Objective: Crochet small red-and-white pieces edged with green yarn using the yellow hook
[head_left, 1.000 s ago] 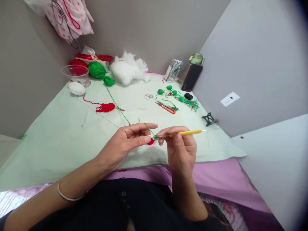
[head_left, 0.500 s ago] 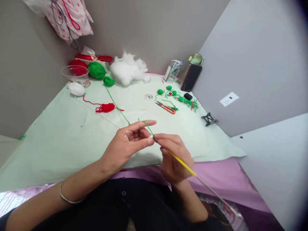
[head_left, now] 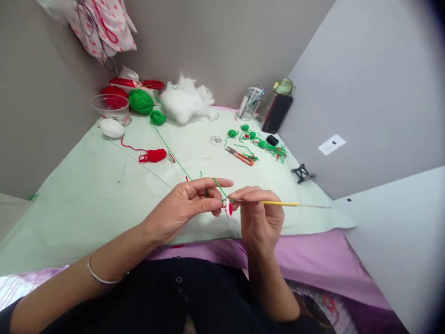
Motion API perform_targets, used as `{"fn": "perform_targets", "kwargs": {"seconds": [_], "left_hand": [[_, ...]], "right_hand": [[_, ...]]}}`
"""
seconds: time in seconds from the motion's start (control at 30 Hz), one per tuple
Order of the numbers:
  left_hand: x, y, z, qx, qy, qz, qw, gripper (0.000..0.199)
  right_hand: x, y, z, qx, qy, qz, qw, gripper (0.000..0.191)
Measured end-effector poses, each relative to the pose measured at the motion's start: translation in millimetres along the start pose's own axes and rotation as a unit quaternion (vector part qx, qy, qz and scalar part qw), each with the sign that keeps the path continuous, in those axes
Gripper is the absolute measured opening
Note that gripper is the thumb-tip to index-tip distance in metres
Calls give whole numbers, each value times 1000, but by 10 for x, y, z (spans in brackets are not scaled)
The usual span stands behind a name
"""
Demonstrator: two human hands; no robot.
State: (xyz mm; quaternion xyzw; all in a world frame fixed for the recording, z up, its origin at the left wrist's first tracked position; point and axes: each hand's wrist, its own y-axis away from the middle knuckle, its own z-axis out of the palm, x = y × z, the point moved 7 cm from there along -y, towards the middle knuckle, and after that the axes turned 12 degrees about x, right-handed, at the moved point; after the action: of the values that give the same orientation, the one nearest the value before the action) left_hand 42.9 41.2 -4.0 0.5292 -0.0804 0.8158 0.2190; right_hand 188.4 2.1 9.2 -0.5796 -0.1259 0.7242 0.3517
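Note:
Between my hands, low over the front of the table, is a small red and white crochet piece [head_left: 228,208]. My left hand [head_left: 189,202] pinches its left edge with thumb and fingers, the index finger stretched out with green yarn [head_left: 220,187] looped over it. My right hand [head_left: 261,215] is closed on a crochet hook [head_left: 281,203] with a yellow handle, held nearly level; its tip is at the top of the piece. The green yarn runs back toward a small green ball [head_left: 157,117].
Red yarn [head_left: 153,156], a white ball [head_left: 111,128] and a plastic tub [head_left: 110,111] lie left. White stuffing [head_left: 186,99] is at the back. Orange snips [head_left: 240,157], green knitted pieces [head_left: 261,144], a phone [head_left: 277,113] and a black clip [head_left: 302,173] are right.
The hook has swung from slanting down to the right to nearly level. My right hand has turned with it, and the red and white piece now shows between my hands.

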Motion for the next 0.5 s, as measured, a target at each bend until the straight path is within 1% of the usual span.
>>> {"fn": "perform_targets", "kwargs": {"seconds": [0.07, 0.13, 0.2, 0.27, 0.37, 0.5], "left_hand": [[50, 7, -15, -1, -44, 21, 999, 30], [127, 26, -36, 14, -94, 45, 994, 28], [213, 53, -55, 37, -135, 76, 987, 25], [278, 80, -65, 57, -165, 109, 979, 23], [292, 100, -61, 66, -176, 133, 973, 26], [256, 104, -59, 65, -141, 121, 981, 28]], "right_hand": [[5, -13, -8, -8, -15, 12, 1000, 15], [-17, -20, -16, -15, -15, 12, 1000, 15], [-60, -19, -17, -21, 2, -3, 1000, 16], [-119, -11, -13, -21, 23, -31, 999, 17], [-208, 13, -2, -15, 58, -87, 994, 19], [-269, 58, 27, -26, 105, -139, 984, 22]]}}
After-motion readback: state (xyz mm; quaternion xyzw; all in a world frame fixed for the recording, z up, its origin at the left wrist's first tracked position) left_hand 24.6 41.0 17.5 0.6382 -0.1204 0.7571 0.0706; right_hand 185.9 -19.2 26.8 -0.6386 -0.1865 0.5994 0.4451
